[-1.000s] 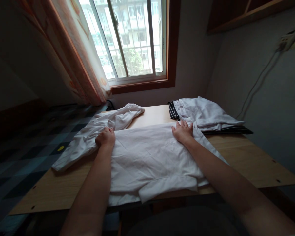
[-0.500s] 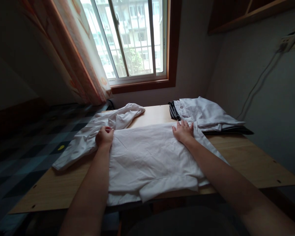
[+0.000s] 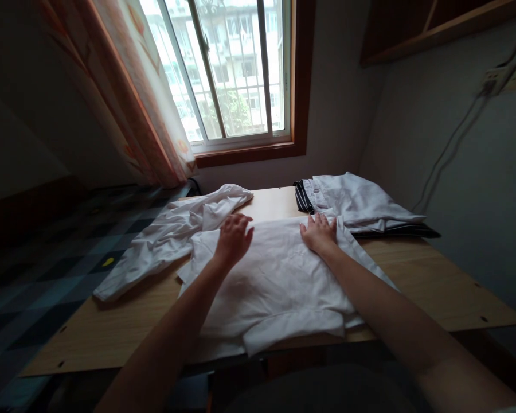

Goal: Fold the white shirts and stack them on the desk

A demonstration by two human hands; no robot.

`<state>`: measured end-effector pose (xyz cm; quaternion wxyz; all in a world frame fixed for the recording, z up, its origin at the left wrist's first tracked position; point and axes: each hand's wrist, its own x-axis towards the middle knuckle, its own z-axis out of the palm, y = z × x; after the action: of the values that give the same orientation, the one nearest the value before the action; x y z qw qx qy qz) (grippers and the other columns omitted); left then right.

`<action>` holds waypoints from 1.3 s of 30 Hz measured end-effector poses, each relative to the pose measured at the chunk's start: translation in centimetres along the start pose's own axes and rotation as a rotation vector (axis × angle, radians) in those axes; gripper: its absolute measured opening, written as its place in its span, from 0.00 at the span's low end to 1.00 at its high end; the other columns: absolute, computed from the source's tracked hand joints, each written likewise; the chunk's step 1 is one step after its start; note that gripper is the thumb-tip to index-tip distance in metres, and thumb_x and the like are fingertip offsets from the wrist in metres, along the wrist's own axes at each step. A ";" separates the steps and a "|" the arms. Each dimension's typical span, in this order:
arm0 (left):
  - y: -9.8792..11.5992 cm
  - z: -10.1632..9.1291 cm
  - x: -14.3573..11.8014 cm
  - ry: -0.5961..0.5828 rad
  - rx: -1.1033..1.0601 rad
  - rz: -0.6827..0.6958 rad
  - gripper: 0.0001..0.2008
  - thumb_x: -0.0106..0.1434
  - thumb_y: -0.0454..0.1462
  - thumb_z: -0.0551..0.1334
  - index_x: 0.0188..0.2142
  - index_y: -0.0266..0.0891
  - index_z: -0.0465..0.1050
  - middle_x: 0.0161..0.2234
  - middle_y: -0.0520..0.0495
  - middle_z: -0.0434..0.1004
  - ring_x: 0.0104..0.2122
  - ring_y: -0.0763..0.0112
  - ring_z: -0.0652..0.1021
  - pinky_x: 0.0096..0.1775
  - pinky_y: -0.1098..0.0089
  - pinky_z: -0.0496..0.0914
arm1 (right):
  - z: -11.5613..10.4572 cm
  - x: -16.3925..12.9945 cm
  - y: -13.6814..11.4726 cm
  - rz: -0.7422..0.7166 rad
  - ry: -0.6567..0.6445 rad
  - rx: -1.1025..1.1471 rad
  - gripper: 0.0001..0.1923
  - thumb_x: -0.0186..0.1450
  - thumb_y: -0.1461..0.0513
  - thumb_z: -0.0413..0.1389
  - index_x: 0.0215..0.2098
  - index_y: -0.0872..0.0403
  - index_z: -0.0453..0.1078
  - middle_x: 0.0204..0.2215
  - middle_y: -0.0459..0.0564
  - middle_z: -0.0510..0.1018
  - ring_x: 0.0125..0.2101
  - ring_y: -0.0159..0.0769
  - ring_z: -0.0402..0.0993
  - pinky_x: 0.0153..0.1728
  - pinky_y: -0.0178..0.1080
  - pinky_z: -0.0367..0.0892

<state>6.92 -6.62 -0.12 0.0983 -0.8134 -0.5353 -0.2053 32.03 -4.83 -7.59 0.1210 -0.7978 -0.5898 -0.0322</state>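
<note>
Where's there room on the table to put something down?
The table shows bare wood right of the middle cloth, in front of the pile; at the front left corner, before the crumpled cloth; and in a small gap behind, between pile and crumpled cloth. The middle is crowded.

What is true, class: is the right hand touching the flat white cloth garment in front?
Touching. The head view shows the right hand lying on the flat white cloth garment near its far edge, fingers spread.
</note>
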 end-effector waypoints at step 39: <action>2.4 5.8 0.6 -0.384 -0.001 -0.177 0.35 0.71 0.55 0.39 0.70 0.41 0.51 0.71 0.40 0.46 0.70 0.57 0.49 0.68 0.56 0.43 | 0.2 0.0 0.4 -0.011 0.006 0.002 0.31 0.72 0.51 0.39 0.67 0.59 0.59 0.67 0.61 0.58 0.67 0.49 0.49 0.65 0.60 0.35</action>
<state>10.63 -4.94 -4.90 -0.0244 -0.7873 -0.6136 -0.0549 32.43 -4.85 -7.88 0.1235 -0.7942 -0.5939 -0.0349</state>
